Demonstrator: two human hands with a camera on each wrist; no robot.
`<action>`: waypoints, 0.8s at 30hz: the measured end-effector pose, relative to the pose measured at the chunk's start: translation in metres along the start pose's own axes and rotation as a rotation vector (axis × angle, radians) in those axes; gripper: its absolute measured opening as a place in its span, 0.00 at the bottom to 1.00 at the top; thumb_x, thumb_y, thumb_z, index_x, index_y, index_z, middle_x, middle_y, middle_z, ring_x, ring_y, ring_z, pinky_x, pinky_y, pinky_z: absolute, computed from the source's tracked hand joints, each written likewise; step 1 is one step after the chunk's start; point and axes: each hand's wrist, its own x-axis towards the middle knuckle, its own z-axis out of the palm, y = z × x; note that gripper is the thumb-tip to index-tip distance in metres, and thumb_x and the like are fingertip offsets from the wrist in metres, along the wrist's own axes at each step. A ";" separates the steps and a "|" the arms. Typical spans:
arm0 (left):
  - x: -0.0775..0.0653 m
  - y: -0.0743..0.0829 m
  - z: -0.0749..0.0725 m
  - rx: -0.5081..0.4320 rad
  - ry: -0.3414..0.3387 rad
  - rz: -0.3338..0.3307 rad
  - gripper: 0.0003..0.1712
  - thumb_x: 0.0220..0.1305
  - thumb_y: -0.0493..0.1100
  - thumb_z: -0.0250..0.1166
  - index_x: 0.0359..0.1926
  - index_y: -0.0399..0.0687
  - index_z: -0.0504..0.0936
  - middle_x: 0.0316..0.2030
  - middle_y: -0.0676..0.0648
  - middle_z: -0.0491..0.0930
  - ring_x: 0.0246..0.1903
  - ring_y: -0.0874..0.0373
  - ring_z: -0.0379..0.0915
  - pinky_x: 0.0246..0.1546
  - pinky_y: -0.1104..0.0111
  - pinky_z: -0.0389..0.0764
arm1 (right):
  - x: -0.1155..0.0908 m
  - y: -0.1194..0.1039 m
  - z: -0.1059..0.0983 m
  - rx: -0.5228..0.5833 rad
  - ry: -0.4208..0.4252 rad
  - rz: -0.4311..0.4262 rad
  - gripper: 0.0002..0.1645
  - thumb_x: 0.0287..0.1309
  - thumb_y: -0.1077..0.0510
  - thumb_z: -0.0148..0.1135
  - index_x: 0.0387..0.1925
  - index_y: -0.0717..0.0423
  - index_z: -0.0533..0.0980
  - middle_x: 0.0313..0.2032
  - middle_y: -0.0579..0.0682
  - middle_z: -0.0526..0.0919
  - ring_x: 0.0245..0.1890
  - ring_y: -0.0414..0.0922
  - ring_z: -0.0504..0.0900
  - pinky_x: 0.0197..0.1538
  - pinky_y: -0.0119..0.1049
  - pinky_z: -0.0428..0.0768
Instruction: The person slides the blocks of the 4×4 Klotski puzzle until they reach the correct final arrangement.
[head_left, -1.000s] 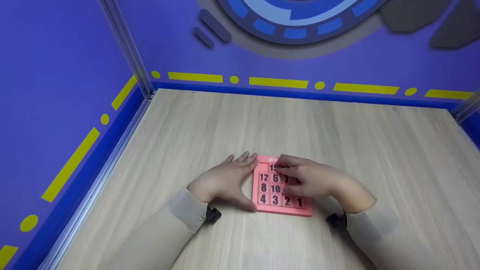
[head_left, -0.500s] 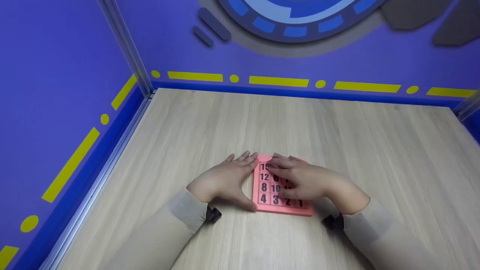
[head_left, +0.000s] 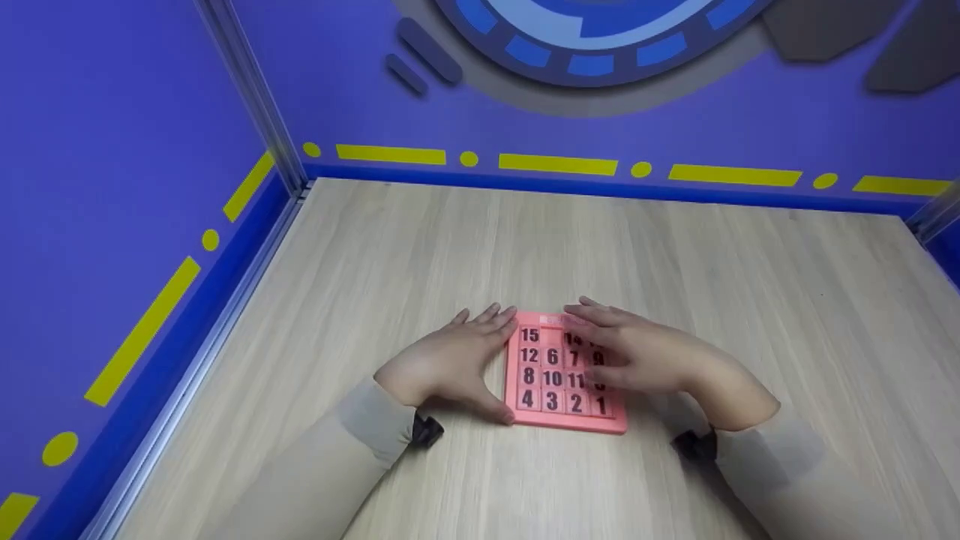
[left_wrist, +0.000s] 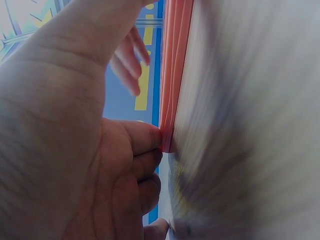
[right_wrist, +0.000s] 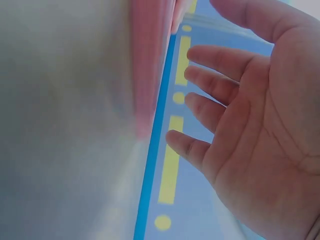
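Note:
A pink number slide puzzle [head_left: 566, 424] lies flat on the table, its numbered tiles set in rows inside a raised frame. In the top row, the tile marked 15 [head_left: 529, 335] sits in the left corner with a vacant slot to its right. My left hand [head_left: 454, 364] rests along the puzzle's left side, fingertips at the upper corner and thumb at the lower one. Over the right half hovers my right hand [head_left: 645, 349], fingers spread and extended, covering some tiles. In the right wrist view its fingertips [right_wrist: 197, 52] stand apart from the pink frame [right_wrist: 147, 70].
The wood-grain table [head_left: 420, 247] stretches out around the puzzle. Blue panels with yellow markings [head_left: 559, 163] stand behind it and on the left, joined by a metal corner post [head_left: 251, 82]. Each wrist carries a small black mount [head_left: 427, 430].
The tile marked 15 has slid left into the top corner, leaving the slot beside it. My right hand first moved left over the tiles, then back right and off them. My left hand stays put.

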 end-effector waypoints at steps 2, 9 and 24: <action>0.000 0.001 0.001 -0.002 0.000 0.003 0.86 0.49 0.79 0.84 0.93 0.47 0.46 0.93 0.49 0.37 0.94 0.49 0.30 0.94 0.46 0.34 | -0.006 0.006 0.000 -0.006 0.011 0.006 0.43 0.79 0.44 0.68 0.87 0.49 0.68 0.88 0.54 0.65 0.91 0.65 0.58 0.88 0.68 0.65; -0.002 -0.001 0.002 0.001 0.013 0.000 0.86 0.48 0.79 0.84 0.93 0.47 0.47 0.93 0.49 0.37 0.94 0.49 0.31 0.94 0.46 0.35 | -0.009 0.010 0.005 -0.032 0.028 -0.018 0.32 0.77 0.49 0.71 0.76 0.54 0.82 0.80 0.55 0.77 0.89 0.64 0.63 0.87 0.64 0.70; -0.001 -0.001 0.001 0.005 0.006 0.000 0.88 0.47 0.80 0.83 0.93 0.48 0.45 0.93 0.50 0.36 0.94 0.49 0.31 0.94 0.47 0.36 | -0.007 0.005 0.009 -0.017 0.001 -0.024 0.39 0.76 0.44 0.71 0.82 0.51 0.76 0.83 0.55 0.71 0.91 0.65 0.54 0.89 0.68 0.65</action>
